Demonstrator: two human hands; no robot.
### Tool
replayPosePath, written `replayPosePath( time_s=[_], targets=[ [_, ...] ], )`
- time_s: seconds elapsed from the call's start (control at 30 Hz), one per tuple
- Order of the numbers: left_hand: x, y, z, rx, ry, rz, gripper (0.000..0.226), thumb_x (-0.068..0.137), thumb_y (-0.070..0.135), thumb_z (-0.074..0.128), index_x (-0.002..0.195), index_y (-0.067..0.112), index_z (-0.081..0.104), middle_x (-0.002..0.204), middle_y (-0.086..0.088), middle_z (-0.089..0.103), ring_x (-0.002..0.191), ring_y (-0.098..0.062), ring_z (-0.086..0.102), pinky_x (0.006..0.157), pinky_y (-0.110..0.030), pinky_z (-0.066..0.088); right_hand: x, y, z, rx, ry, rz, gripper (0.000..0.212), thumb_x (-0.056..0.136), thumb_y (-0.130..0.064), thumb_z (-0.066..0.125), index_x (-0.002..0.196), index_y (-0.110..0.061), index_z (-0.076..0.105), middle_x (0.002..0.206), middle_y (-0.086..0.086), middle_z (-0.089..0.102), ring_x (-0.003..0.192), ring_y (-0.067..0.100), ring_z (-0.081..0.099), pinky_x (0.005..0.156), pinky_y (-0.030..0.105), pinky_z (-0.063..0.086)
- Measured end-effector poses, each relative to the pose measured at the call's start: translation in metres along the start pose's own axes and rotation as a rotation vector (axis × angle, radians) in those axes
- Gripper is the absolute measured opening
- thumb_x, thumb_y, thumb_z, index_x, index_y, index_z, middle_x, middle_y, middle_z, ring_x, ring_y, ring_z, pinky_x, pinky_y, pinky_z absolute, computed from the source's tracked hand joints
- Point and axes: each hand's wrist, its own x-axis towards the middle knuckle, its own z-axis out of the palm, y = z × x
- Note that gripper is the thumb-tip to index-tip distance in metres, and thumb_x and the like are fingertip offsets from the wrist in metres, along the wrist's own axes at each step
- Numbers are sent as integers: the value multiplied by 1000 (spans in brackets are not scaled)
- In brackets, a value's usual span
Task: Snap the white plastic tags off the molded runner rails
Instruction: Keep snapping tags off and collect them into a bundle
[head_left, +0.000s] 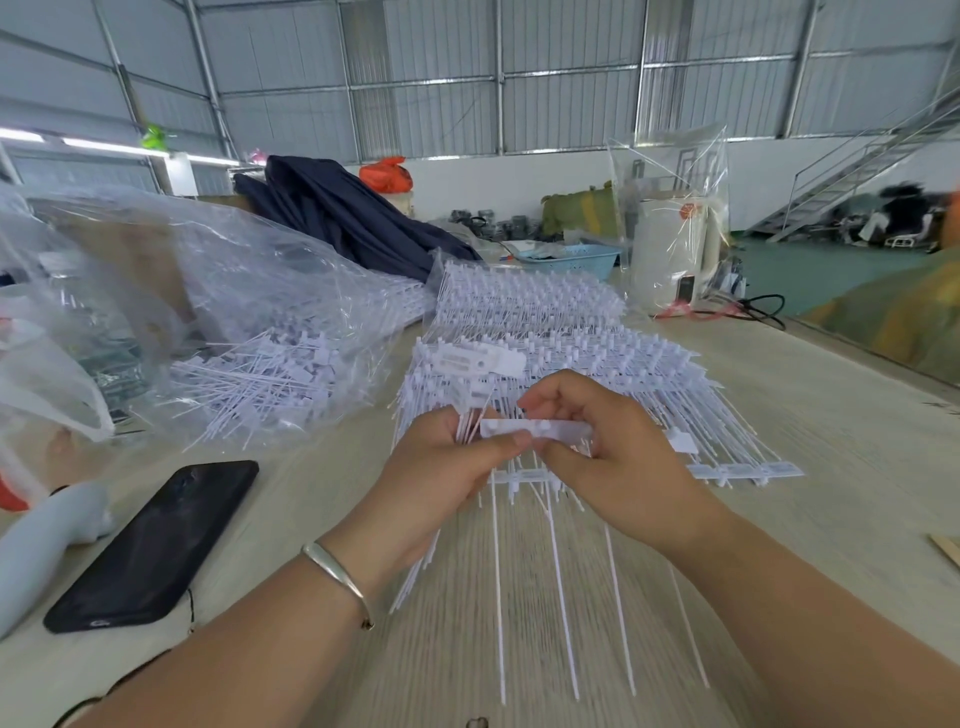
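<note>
We see the left hand (441, 467) gripping a bundle of loose tags (470, 423) while its thumb meets the right hand (602, 447), which pinches a white tag (535, 429) between them. Just below both hands hangs the runner rail (524, 477); beyond the fingers lies the stack of rails (571, 343).

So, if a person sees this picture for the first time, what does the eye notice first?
First, the two hands at the centre: the left hand and right hand pinch a white tag between them. Behind them lies a big stack of white runner rails, and a black phone lies on the table to the left.
</note>
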Motion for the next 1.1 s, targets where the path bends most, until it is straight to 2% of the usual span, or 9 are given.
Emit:
replayPosePath(
  time_s=[0.1,0.17,0.27,0.37,0.5,0.57,0.73,0.87,1.1],
  targets=[
    [1,0,-3,-45,32,-10,29,82,19,73,57,27,60,44,14,36,38,-4,30,39,-15,26,1,4,-2,-167,-9,-26,23,88,-18,67,110,-21,60,94,-14,61,89,-4,57,72,11,38],
    [1,1,-7,-67,68,-22,21,80,18,75,67,23,60,46,13,37,38,-5,31,39,-15,26,2,7,-5,-229,-9,11,20,89,-29,65,106,-20,61,86,-11,61,71,-1,58,66,17,37],
    [2,0,-8,-74,104,-38,26,78,18,76,61,27,60,46,12,39,38,-5,31,39,-16,26,4,8,-9,-75,-46,120,8,92,-25,61,88,-19,64,70,3,60,51,2,46,55,20,34],
    [1,3,-7,-54,127,-40,24,78,19,76,60,25,62,45,13,43,38,-5,32,39,-15,27,5,8,-11,26,-51,177,12,93,-17,60,82,-18,64,73,17,59,51,9,43,50,20,34],
    [1,3,-7,-2,67,3,34,85,18,67,51,20,62,51,-2,58,37,-8,31,40,-16,27,5,7,-12,23,-34,198,14,92,-16,62,78,-17,62,69,14,58,50,7,42,50,18,34],
    [1,3,-7,18,64,16,41,86,15,64,46,17,58,48,-7,55,35,-8,31,40,-16,28,5,7,-12,33,-23,203,13,91,-14,63,78,-15,63,73,15,63,51,7,45,50,17,35],
    [-1,0,-5,259,118,131,50,87,11,62,39,19,51,40,2,52,38,-4,44,49,-13,39,3,6,-8,62,-2,207,16,88,-12,66,72,-13,64,60,3,62,47,6,47,48,18,39],
    [-5,-2,4,337,214,237,39,87,7,60,52,22,49,44,4,54,40,-3,48,47,-11,39,2,3,1,-26,75,204,11,86,-16,68,76,-16,66,65,13,65,53,16,53,56,28,42],
    [-8,0,10,366,221,388,40,87,8,59,58,34,49,51,0,53,44,-7,46,46,-14,36,0,-2,0,101,92,245,11,88,-8,64,79,-12,69,63,2,65,57,20,57,58,28,43]
  ],
)
